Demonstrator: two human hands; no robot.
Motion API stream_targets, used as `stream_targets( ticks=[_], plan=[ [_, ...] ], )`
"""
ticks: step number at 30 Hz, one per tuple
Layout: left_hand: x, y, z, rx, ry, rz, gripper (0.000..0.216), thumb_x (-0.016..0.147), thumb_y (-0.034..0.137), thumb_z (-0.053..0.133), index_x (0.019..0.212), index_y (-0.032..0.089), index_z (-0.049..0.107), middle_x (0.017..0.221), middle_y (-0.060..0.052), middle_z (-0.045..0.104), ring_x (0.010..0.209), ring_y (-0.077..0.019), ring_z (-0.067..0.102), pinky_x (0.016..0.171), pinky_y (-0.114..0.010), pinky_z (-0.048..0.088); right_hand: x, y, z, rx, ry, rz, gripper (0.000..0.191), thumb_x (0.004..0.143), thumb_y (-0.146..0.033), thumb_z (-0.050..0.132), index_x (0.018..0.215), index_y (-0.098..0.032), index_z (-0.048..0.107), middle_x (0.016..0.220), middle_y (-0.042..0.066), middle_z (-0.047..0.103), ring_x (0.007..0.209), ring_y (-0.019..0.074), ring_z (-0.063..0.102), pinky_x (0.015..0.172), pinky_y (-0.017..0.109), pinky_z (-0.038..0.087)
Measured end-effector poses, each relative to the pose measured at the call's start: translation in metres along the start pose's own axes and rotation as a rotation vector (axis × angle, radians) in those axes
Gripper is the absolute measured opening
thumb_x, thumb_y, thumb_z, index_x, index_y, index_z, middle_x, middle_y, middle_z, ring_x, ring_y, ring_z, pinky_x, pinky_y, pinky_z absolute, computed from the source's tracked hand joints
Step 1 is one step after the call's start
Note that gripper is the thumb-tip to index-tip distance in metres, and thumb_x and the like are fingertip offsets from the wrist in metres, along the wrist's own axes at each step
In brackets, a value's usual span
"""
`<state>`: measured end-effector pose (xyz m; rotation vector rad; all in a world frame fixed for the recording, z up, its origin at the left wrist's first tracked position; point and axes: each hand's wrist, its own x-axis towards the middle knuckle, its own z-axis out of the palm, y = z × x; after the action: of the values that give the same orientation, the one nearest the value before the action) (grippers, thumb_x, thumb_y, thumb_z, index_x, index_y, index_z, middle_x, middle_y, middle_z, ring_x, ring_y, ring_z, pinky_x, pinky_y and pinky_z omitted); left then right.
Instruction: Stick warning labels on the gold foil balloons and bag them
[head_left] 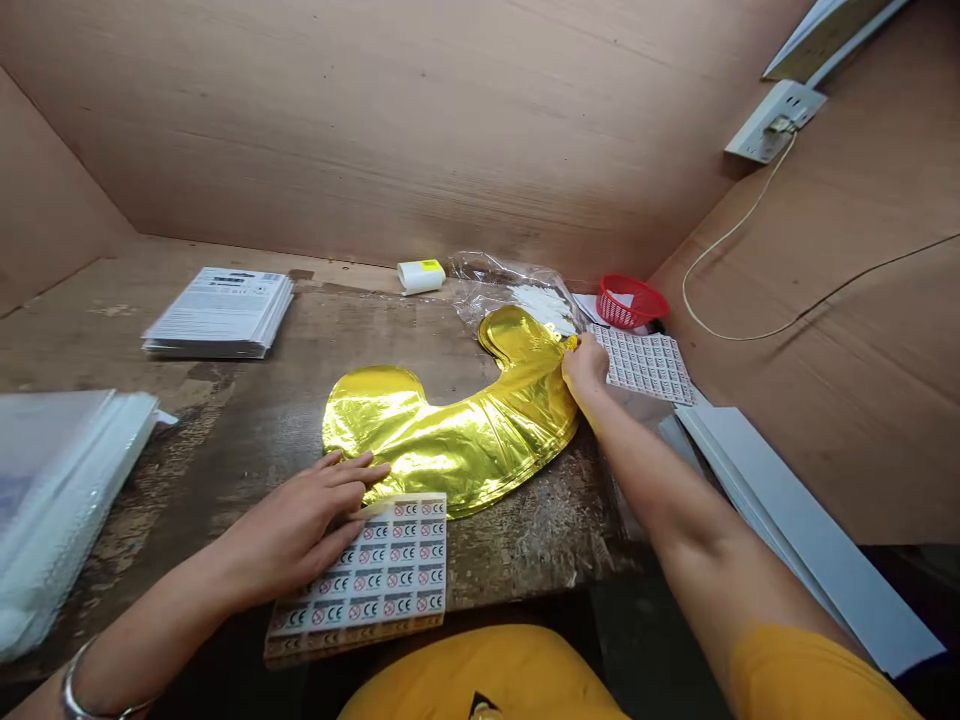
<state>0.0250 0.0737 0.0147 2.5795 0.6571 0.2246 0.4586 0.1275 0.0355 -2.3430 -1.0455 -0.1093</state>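
Note:
A stack of flat, shiny gold foil balloons (450,440), curved like a hook, lies on the table in front of me. My left hand (322,515) rests with its fingers stretched out, the fingertips on the lower left edge of the foil. Under that hand is a sheet of small CE label stickers (401,565), on a pile at the table's front edge. At the right end of the foil, my right hand (586,365) is closed, pinching a small gold bit of the balloon. Its fingertips are partly hidden.
Printed cards (217,310) are stacked at the back left, and clear plastic sleeves (67,500) lie at the left. Behind the foil are a white roll (420,277) and a plastic bag (510,275). To the right are a red basket (630,302), another sticker sheet (649,365) and white strips (810,540).

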Motion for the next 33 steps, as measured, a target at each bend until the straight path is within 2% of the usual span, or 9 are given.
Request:
stream_targets(
  ticks=[6,9,12,16,20,25,27,30,33],
  plan=[
    [-0.012,0.022,-0.028,-0.152,-0.046,-0.003,0.015,0.09,0.024,0.05,0.082,0.021,0.062,0.132,-0.006,0.061,0.125,-0.026,0.054,0.11,-0.05,0.036,-0.067,-0.033,-0.044,0.165,-0.085,-0.313,0.036,0.083,-0.025,0.056,0.117,-0.012,0.06,0.125,0.019,0.056,0.12,0.0288,0.046,0.103,0.044,0.032],
    [-0.024,0.049,-0.046,-0.553,0.021,-0.215,0.017,0.087,0.029,0.054,0.075,0.019,0.058,0.122,-0.009,0.066,0.104,-0.0249,0.066,0.09,-0.04,0.053,-0.141,-0.041,-0.085,0.66,-0.556,-0.464,0.049,0.085,-0.043,0.06,0.128,-0.02,0.056,0.125,0.014,0.06,0.116,0.0268,0.056,0.101,0.045,0.041],
    [-0.022,0.075,-0.05,-0.942,0.131,-0.476,0.021,0.08,0.036,0.063,0.072,0.019,0.055,0.083,-0.005,0.071,0.069,-0.0187,0.068,0.059,-0.028,0.056,-0.21,-0.041,-0.109,0.89,-1.051,-0.326,0.082,0.064,-0.045,0.081,0.137,-0.024,0.049,0.134,0.013,0.057,0.122,0.0296,0.054,0.102,0.045,0.043],
    [-0.002,0.092,-0.035,-1.065,0.291,-0.528,0.03,0.075,0.039,0.071,0.07,0.018,0.05,0.062,0.002,0.059,0.051,-0.0102,0.056,0.044,-0.019,0.045,-0.243,-0.037,-0.107,1.097,-1.38,-0.025,0.071,0.061,-0.057,0.078,0.121,-0.022,0.064,0.107,0.012,0.071,0.107,0.0313,0.064,0.089,0.045,0.051],
    [0.017,0.106,-0.019,-1.003,0.341,-0.549,0.035,0.074,0.045,0.072,0.071,0.018,0.049,0.063,0.003,0.056,0.055,-0.0106,0.056,0.049,-0.021,0.049,-0.231,-0.019,-0.116,1.231,-1.267,0.164,0.065,0.073,-0.072,0.057,0.103,-0.015,0.071,0.091,0.011,0.073,0.093,0.0294,0.068,0.081,0.042,0.052],
    [0.039,0.116,-0.015,-0.831,0.321,-0.474,0.037,0.07,0.049,0.074,0.075,0.018,0.055,0.066,0.002,0.06,0.057,-0.0138,0.06,0.052,-0.024,0.054,-0.222,0.015,-0.136,0.932,-1.17,-0.161,0.03,0.075,-0.041,0.069,0.091,-0.016,0.074,0.087,0.003,0.073,0.085,0.0213,0.066,0.081,0.034,0.051],
    [0.045,0.11,-0.014,-0.742,0.432,-0.457,0.036,0.073,0.05,0.071,0.089,0.02,0.057,0.073,0.001,0.067,0.064,-0.0184,0.066,0.057,-0.027,0.057,-0.202,0.034,-0.138,0.896,-0.952,-0.081,0.021,0.075,-0.034,0.07,0.085,-0.016,0.073,0.08,0.002,0.072,0.076,0.019,0.065,0.074,0.033,0.052],
    [0.047,0.09,-0.005,-0.376,0.558,-0.457,0.035,0.082,0.048,0.062,0.107,0.025,0.055,0.088,-0.002,0.073,0.082,-0.0261,0.071,0.065,-0.032,0.059,-0.136,0.071,-0.137,0.939,-0.392,0.208,0.024,0.074,-0.032,0.073,0.091,-0.015,0.07,0.083,0.003,0.071,0.072,0.0175,0.064,0.066,0.031,0.053],
    [0.039,0.068,0.021,0.107,0.559,-0.195,0.03,0.086,0.042,0.053,0.111,0.026,0.057,0.108,-0.008,0.071,0.098,-0.0317,0.068,0.083,-0.044,0.057,-0.055,0.107,-0.131,0.905,-0.196,0.303,0.026,0.089,-0.032,0.058,0.108,-0.014,0.062,0.102,0.008,0.068,0.083,0.0178,0.064,0.072,0.035,0.055]
  ],
)
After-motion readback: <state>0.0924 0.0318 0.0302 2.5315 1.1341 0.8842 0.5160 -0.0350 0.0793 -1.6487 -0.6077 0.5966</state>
